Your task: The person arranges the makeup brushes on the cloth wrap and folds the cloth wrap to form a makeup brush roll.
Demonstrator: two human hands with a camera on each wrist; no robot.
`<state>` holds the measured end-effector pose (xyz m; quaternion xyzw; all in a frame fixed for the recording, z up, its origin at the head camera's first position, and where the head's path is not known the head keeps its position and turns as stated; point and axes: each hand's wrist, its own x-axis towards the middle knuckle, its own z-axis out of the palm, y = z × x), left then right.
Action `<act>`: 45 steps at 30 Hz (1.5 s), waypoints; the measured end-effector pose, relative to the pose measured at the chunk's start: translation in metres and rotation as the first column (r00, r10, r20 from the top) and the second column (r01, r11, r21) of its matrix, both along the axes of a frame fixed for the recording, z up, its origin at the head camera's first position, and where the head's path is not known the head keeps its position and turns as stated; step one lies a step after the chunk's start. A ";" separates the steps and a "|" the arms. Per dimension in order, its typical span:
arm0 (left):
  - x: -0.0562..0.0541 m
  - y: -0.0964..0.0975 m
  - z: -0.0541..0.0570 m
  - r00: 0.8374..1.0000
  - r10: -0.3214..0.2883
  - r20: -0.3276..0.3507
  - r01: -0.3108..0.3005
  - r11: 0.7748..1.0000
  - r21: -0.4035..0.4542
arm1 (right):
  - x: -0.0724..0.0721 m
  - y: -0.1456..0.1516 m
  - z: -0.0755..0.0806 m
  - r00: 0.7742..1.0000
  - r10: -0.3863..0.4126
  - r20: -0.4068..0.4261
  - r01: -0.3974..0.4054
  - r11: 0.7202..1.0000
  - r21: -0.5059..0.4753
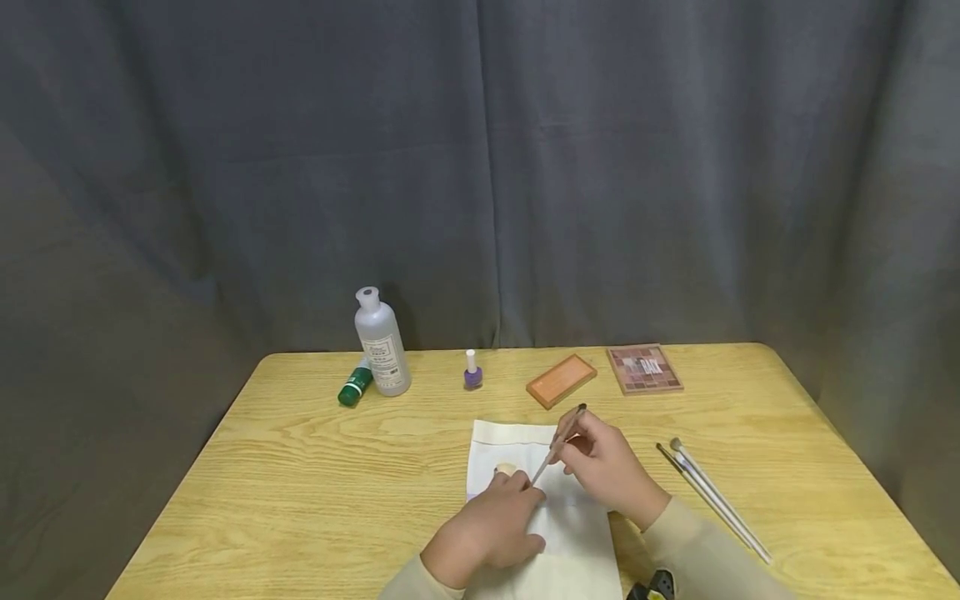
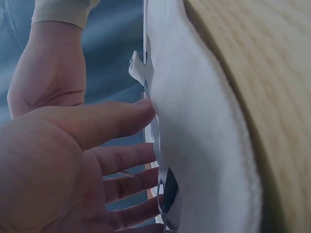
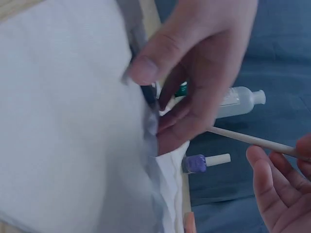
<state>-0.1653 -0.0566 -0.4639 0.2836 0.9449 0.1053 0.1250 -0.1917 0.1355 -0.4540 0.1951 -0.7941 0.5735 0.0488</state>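
Note:
A white cloth pouch or wrap (image 1: 570,537) lies spread on the table, with a purplish band across its middle. My left hand (image 1: 491,521) rests on it. In the left wrist view its thumb and straight fingers touch the cloth (image 2: 194,107) beside a dark gap along an edge. My right hand (image 1: 606,467) pinches a slim makeup brush (image 1: 546,463), dark tip up, the pale handle slanting down to the left fingers. The right wrist view shows this handle (image 3: 252,141) between thumb and fingers; its lower end is hidden behind the left hand.
Toward the back stand a clear bottle (image 1: 382,350) and a purple nail polish bottle (image 1: 472,377). A green tube (image 1: 356,385), an orange case (image 1: 561,381) and an eyeshadow palette (image 1: 645,369) lie there too. More makeup brushes (image 1: 720,498) lie at the right.

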 end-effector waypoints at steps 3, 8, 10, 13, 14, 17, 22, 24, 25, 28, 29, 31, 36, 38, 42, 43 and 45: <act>0.000 0.000 0.000 1.000 -0.007 -0.008 0.007 1.000 -0.004 | -0.001 -0.003 -0.003 1.000 -0.005 0.008 0.005 1.000 0.021; 0.000 0.000 0.000 1.000 -0.010 -0.015 0.010 1.000 -0.001 | -0.007 -0.005 -0.005 0.999 -0.042 0.023 0.040 0.996 0.074; 0.000 0.001 0.001 1.000 -0.009 -0.006 0.009 1.000 0.000 | -0.009 -0.005 -0.007 0.998 -0.050 0.024 0.047 0.994 0.100; 0.000 0.001 0.001 1.000 -0.007 0.006 0.007 1.000 -0.002 | -0.011 -0.007 -0.008 0.998 -0.059 0.016 0.056 0.989 0.137; 0.000 0.001 0.001 1.000 -0.006 0.010 0.006 1.000 -0.005 | -0.011 -0.007 -0.009 0.998 -0.064 0.016 0.061 0.987 0.147; 0.000 0.002 0.001 1.000 -0.004 0.016 0.004 1.000 -0.012 | -0.014 -0.008 -0.009 0.998 -0.068 0.011 0.065 0.983 0.170; -0.002 0.002 -0.001 1.000 -0.004 0.018 0.005 1.000 -0.026 | -0.019 -0.011 -0.009 0.997 -0.071 -0.011 0.072 0.975 0.208; -0.002 0.003 -0.002 1.000 -0.006 0.019 0.006 1.000 -0.029 | -0.021 -0.011 -0.009 0.997 -0.073 -0.013 0.074 0.973 0.217; -0.002 0.003 -0.002 1.000 -0.007 0.019 0.008 1.000 -0.030 | -0.022 -0.012 -0.009 0.997 -0.074 -0.014 0.076 0.973 0.220; -0.002 0.003 -0.002 1.000 -0.010 0.021 0.010 0.999 -0.037 | -0.024 -0.014 -0.007 0.996 -0.085 -0.021 0.087 0.966 0.243; -0.002 0.003 -0.002 1.000 -0.010 0.022 0.011 0.999 -0.039 | -0.025 -0.015 -0.006 0.995 -0.092 -0.031 0.097 0.962 0.256; -0.002 0.003 -0.002 1.000 -0.011 0.022 0.012 0.999 -0.046 | -0.027 -0.017 -0.005 0.993 -0.104 -0.057 0.116 0.950 0.288; -0.002 0.003 -0.002 1.000 -0.016 0.014 0.017 0.999 -0.048 | -0.033 -0.021 -0.003 0.990 -0.117 -0.078 0.138 0.924 0.356; -0.002 0.003 -0.002 1.000 -0.021 0.008 0.022 0.999 -0.044 | -0.035 -0.022 -0.004 0.991 -0.118 -0.061 0.132 0.919 0.370; -0.002 0.002 -0.003 0.999 -0.033 0.001 0.033 0.999 -0.043 | -0.039 -0.024 -0.005 0.993 -0.116 -0.014 0.113 0.922 0.371; -0.002 0.002 -0.003 0.999 -0.034 0.003 0.034 0.999 -0.041 | -0.039 -0.024 -0.006 0.993 -0.117 0.000 0.109 0.924 0.367; -0.002 0.001 -0.002 0.999 -0.034 0.005 0.034 0.999 -0.042 | -0.041 -0.025 -0.006 0.993 -0.119 0.021 0.103 0.927 0.360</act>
